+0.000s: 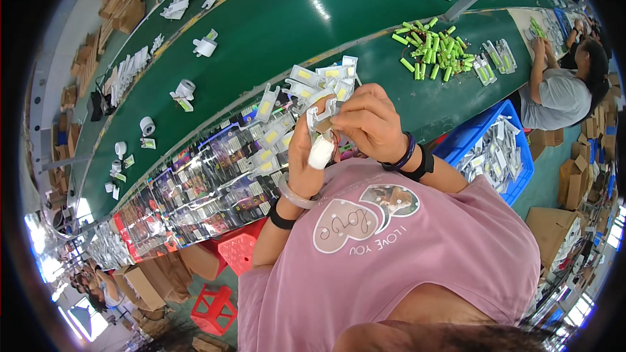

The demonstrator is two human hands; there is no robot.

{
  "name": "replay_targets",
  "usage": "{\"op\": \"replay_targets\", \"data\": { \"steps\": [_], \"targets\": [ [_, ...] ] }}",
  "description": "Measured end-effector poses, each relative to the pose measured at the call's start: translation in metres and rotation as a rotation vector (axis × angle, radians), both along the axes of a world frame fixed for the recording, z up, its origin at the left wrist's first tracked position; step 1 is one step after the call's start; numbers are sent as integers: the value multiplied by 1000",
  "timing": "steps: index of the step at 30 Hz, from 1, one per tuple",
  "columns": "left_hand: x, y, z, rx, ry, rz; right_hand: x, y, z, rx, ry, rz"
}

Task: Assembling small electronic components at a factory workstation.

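Right hand (372,120) pinches the edge of a white casing (313,119), thumb and fingers nearly together; the left hand (301,156) curls around its other side, gripping it, with a white piece (321,151) of unclear kind against the palm. The casing sits between both hands, raised before the chest. It looks light, stiff and smooth, perhaps a little slippery, its thin walls likely to crack if squeezed; the side edges seem the best hold. Beyond lie more casings (303,75), then green batteries (430,52) on the green surface (424,107).
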State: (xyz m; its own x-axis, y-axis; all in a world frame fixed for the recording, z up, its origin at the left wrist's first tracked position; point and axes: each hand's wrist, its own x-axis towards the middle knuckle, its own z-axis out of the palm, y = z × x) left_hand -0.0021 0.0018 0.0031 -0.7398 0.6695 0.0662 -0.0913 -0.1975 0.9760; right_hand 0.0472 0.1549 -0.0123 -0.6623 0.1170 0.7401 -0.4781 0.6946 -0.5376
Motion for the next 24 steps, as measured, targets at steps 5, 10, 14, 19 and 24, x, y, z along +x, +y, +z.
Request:
{"op": "replay_targets", "data": {
  "steps": [5, 10, 14, 19, 24],
  "targets": [
    [1, 2, -3, -61, 5, 20, 1, -1, 1, -6, -15, 7],
    [0, 0, -8, -63, 41, 28, 0, 0, 0, 5, -28, 8],
    [1, -1, -11, -90, 65, 56, 0, 0, -1, -14, -39, 28],
    [3, 2, -1, -192, 157, 96, 6, -6, -1, -37, -41, -24],
    [-6, 11, -16, -256, 77, 150, -6, 0, -15, 30, -40, -37]
  ]
}}
